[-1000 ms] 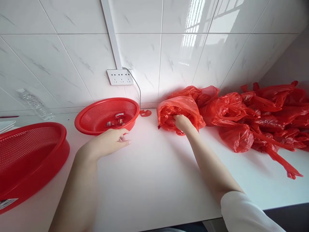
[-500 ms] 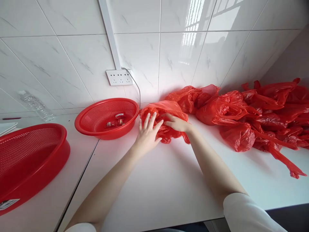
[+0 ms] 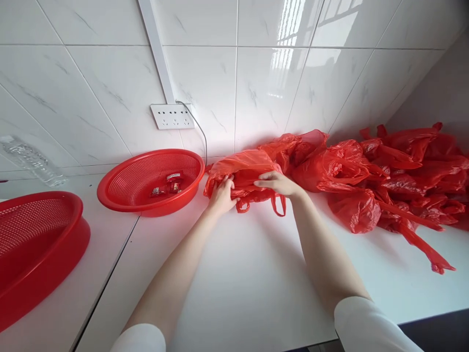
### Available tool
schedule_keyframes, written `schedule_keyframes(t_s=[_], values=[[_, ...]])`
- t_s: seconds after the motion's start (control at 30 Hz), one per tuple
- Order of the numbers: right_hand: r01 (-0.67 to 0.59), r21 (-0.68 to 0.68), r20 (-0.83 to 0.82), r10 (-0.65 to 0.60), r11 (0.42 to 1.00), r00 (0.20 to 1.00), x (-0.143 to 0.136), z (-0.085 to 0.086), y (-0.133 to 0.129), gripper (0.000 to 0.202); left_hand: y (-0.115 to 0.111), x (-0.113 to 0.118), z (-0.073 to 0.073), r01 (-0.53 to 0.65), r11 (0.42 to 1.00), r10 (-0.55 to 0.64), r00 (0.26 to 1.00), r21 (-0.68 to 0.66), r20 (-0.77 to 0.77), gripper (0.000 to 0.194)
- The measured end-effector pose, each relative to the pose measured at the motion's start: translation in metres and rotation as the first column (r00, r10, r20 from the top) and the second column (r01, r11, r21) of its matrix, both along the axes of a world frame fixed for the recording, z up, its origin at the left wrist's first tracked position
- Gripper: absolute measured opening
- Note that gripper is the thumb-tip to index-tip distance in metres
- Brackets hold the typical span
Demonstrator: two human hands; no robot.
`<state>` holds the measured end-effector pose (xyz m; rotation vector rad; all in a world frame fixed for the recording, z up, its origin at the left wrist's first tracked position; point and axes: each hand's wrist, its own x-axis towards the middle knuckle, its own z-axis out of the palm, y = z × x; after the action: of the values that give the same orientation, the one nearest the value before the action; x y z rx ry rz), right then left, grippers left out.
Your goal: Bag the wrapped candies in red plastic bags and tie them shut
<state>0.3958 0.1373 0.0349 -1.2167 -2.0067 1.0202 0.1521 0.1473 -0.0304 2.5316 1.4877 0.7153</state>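
A thin red plastic bag (image 3: 244, 164) lies on the white table near the wall, its mouth facing me and its loop handles hanging at the front. At the left side of that mouth is my left hand (image 3: 221, 196), fingers curled on the plastic and partly hidden inside. My right hand (image 3: 280, 185) rests against the right side of the opening, its fingers stretched out leftward across it. To the left stands a red perforated basket (image 3: 120, 188) holding a few small wrapped packets (image 3: 174, 183).
Several filled red plastic bags (image 3: 355, 210) are heaped along the right side. A larger red basket (image 3: 69, 234) sits at the left edge, with a clear plastic bottle (image 3: 32, 161) behind it. A socket strip (image 3: 172, 117) with a cable is on the tiled wall.
The bag's mouth has opened toward me. My left hand has gone from spread on top of the bag to curled in its opening. The view has shifted slightly right.
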Motion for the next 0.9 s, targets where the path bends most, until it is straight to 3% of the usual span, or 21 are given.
schedule_keyframes(t_s=[0.1, 0.2, 0.37, 0.43, 0.47, 0.53, 0.6, 0.63, 0.7, 0.8, 0.83, 0.9], values=[[-0.026, 0.007, -0.366, 0.027, 1.000, 0.930, 0.014, 0.005, -0.002, 0.041, 0.004, -0.005, -0.009, -0.009, 1.000, 0.009, 1.000, -0.010, 0.026, 0.033], [0.075, 0.034, -0.601, -0.039, 0.997, 0.798, 0.013, 0.003, -0.002, 0.042, 0.004, 0.000, -0.016, 0.000, 1.000, 0.000, 1.000, -0.006, 0.004, 0.034], [0.314, 0.040, -0.924, -0.084, 0.949, 0.373, 0.010, 0.011, -0.006, 0.035, 0.001, 0.008, -0.023, -0.075, 0.996, 0.074, 0.997, -0.050, -0.024, 0.046], [0.472, 0.079, -0.954, -0.071, 0.878, 0.292, 0.020, 0.023, -0.014, 0.032, 0.001, 0.005, -0.024, -0.120, 0.989, 0.118, 0.993, -0.082, -0.029, 0.049], [0.559, 0.119, -0.944, -0.081, 0.820, 0.319, 0.026, 0.030, -0.019, 0.033, 0.000, 0.004, -0.024, -0.138, 0.986, 0.135, 0.990, -0.092, -0.034, 0.049], [0.679, 0.280, -0.813, -0.208, 0.679, 0.544, 0.038, 0.045, -0.032, 0.042, -0.001, 0.002, -0.022, -0.162, 0.983, 0.159, 0.987, -0.083, -0.039, 0.046], [0.622, 0.516, -0.487, -0.395, 0.589, 0.779, 0.045, 0.058, -0.045, 0.056, -0.004, 0.004, -0.017, -0.158, 0.986, 0.155, 0.987, -0.053, -0.045, 0.041], [0.551, 0.588, -0.356, -0.423, 0.592, 0.834, 0.045, 0.064, -0.051, 0.061, -0.006, 0.005, -0.012, -0.152, 0.988, 0.150, 0.987, -0.035, -0.049, 0.039], [0.440, 0.581, -0.344, -0.283, 0.684, 0.895, 0.039, 0.071, -0.061, 0.063, -0.010, 0.008, 0.001, -0.138, 0.990, 0.137, 0.989, 0.000, -0.054, 0.039], [0.232, 0.374, -0.592, 0.039, 0.898, 0.805, 0.018, 0.076, -0.072, 0.033, -0.019, 0.007, 0.034, -0.114, 0.993, 0.114, 0.993, 0.014, 0.017, 0.034], [0.138, 0.322, -0.608, 0.092, 0.936, 0.789, 0.008, 0.077, -0.076, 0.028, -0.024, 0.004, 0.048, -0.108, 0.994, 0.107, 0.991, 0.011, 0.079, 0.028], [-0.009, 0.278, -0.562, 0.171, 0.960, 0.809, -0.011, 0.078, -0.082, 0.032, -0.039, -0.004, 0.079, -0.092, 0.995, 0.077, 0.964, 0.048, 0.253, 0.028]])
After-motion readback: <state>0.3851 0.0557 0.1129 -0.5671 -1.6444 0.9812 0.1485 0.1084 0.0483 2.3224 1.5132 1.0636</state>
